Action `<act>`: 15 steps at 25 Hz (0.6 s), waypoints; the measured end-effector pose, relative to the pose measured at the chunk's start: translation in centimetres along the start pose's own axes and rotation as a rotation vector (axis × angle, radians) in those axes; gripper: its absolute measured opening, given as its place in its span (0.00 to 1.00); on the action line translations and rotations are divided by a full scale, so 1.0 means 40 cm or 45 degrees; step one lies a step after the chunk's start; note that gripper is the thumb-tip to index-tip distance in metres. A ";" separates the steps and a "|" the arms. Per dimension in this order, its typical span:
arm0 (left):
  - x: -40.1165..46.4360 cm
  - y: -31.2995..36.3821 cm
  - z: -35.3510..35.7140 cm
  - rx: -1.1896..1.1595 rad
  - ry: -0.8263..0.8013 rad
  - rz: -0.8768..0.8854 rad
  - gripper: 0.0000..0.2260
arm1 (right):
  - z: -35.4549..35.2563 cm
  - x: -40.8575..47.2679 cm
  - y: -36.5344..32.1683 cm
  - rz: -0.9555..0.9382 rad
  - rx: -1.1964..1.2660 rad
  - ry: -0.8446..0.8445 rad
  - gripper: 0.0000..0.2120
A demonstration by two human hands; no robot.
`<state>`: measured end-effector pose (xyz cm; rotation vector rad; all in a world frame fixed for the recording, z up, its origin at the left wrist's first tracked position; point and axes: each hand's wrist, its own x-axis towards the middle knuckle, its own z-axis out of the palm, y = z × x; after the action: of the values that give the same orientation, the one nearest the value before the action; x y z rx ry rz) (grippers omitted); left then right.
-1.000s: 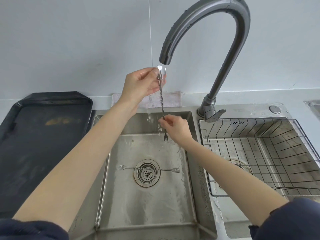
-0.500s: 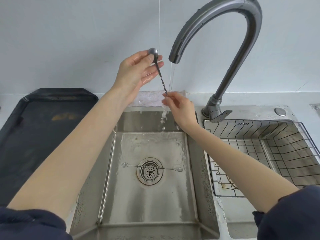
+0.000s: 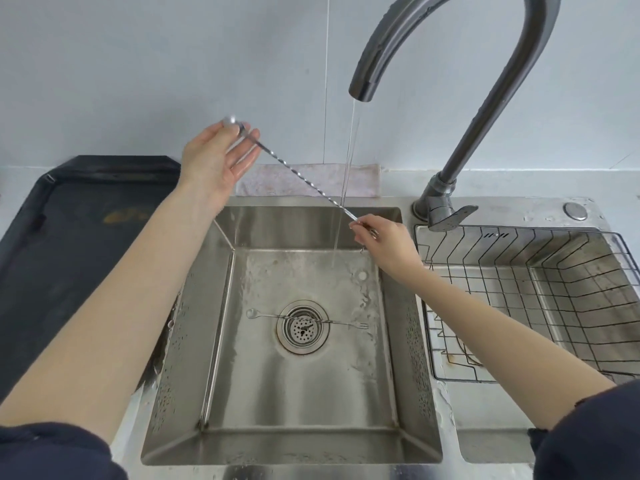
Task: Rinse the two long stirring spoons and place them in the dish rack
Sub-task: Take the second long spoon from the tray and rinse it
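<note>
Left hand [image 3: 221,161] cradling bowl end of spoon 1 [image 3: 298,178], fingers half spread, thumb pressing it. Long axis slanting down from far left to near right, crossing water stream [image 3: 346,188] under faucet [image 3: 450,81]. Right hand [image 3: 384,244] pinching fork end between fingertips. Spoon 2 [image 3: 304,317] lying crosswise over drain in sink [image 3: 311,441], waiting. Dish rack [image 3: 540,292] sitting right, empty; right hand being nearer, likely doing handover.

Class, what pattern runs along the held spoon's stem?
A twisted spiral on the long silver stirring spoon, head view.
</note>
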<state>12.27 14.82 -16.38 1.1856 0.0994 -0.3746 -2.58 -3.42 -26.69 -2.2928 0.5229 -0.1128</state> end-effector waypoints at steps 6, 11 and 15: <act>-0.003 -0.173 -0.130 0.374 0.157 -0.147 0.04 | 0.060 -0.054 0.075 0.061 -0.434 -0.246 0.13; -0.028 -0.331 -0.252 0.518 0.349 -0.376 0.13 | 0.128 -0.110 0.123 0.232 -0.437 -0.449 0.12; -0.058 -0.434 -0.334 0.590 0.444 -0.591 0.15 | 0.174 -0.139 0.159 0.297 -0.465 -0.602 0.10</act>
<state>5.86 22.03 -36.19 1.6816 0.6256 -0.6150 -8.14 -0.43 -35.64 -2.4685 0.5882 0.6732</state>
